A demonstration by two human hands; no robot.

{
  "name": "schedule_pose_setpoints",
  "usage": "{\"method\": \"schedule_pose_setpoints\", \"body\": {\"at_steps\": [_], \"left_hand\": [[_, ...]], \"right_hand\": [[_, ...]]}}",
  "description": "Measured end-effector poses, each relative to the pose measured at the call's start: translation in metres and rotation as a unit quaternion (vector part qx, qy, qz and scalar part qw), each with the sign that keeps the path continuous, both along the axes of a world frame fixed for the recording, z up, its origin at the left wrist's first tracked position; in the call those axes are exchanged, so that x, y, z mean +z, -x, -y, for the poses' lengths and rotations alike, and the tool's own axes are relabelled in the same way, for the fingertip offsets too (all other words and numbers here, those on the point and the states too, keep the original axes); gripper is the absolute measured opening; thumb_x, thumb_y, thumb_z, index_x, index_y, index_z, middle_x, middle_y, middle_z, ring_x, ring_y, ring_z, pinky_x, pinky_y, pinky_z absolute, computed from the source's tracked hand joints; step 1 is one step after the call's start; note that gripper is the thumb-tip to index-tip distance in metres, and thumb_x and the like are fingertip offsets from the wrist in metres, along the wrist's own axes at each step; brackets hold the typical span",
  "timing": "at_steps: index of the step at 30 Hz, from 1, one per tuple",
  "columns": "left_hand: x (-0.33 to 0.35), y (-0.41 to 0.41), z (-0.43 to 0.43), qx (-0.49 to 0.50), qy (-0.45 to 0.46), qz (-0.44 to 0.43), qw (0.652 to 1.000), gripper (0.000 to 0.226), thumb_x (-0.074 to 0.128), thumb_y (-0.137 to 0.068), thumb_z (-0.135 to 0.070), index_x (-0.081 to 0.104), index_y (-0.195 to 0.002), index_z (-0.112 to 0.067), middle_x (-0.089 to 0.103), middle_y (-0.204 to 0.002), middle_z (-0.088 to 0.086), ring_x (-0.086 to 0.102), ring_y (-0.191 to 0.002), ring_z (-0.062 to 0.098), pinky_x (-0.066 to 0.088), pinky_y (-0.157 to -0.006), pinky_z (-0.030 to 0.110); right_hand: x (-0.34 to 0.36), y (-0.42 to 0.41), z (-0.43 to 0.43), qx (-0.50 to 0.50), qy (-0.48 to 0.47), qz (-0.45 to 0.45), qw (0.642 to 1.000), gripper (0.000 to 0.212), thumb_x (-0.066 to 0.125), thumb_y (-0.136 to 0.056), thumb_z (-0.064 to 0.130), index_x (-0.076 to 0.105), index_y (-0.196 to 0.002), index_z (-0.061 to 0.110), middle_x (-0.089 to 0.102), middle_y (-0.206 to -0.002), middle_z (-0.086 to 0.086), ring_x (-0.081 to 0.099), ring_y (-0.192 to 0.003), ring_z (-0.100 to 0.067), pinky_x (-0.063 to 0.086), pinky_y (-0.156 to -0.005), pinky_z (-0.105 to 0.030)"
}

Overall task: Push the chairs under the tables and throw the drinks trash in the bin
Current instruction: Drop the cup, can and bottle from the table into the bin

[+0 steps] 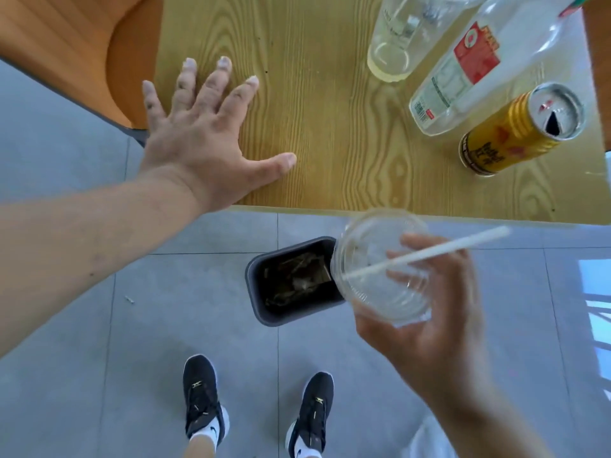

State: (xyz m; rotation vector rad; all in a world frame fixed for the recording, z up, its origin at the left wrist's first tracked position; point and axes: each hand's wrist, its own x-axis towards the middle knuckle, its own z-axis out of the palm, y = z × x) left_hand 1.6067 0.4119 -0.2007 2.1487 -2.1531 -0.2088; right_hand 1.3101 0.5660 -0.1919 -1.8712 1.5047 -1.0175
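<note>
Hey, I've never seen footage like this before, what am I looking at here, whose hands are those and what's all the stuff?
This is one picture from a wide-angle camera worn on a person's head, looking down; no machine is involved. The left hand is spread open over the edge of the wooden table, holding nothing. The right hand grips a clear plastic cup with a white straw, just beside an open dark bin on the floor. On the table stand a yellow can, a clear bottle with a red label and another clear cup. An orange chair stands at the upper left. Below are the person's black shoes.
</note>
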Motion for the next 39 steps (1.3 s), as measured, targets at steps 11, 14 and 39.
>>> {"method": "schedule_pose_setpoints", "body": {"at_steps": [11,14,39], "left_hand": [[0.000,-0.001,0.000,0.001,-0.007,-0.007,1.000,0.109,0.022,-0.072,-0.105,0.018,-0.160,-0.040,0.009,-0.175,-0.004,0.000,-0.160,0.028,-0.002,-0.123,0.069],[-0.001,0.000,0.001,0.000,-0.003,-0.012,1.000,0.108,0.023,-0.072,-0.104,0.019,-0.159,-0.041,0.009,-0.174,-0.004,0.000,-0.160,0.028,-0.003,-0.123,0.069],[-0.004,-0.003,0.002,-0.002,0.011,-0.027,1.000,0.104,0.028,-0.076,-0.103,0.022,-0.159,-0.041,0.013,-0.174,-0.004,0.002,-0.159,0.027,-0.001,-0.122,0.069]], "right_hand": [[-0.114,-0.018,-0.008,0.044,-0.236,-0.205,0.949,0.101,0.085,-0.075,0.050,0.024,-0.155,0.045,0.038,-0.153,0.007,0.057,-0.126,-0.027,0.054,-0.093,-0.041],[-0.106,-0.020,-0.006,0.052,-0.258,-0.210,0.942,0.094,0.079,-0.082,0.057,0.028,-0.158,0.037,0.038,-0.159,0.008,0.045,-0.140,-0.021,0.051,-0.104,-0.039],[0.042,0.061,0.145,-0.221,0.014,-0.096,0.970,0.097,0.087,-0.081,0.038,0.033,-0.156,0.006,0.051,-0.152,-0.017,0.055,-0.134,-0.029,0.032,-0.097,-0.001]]}}
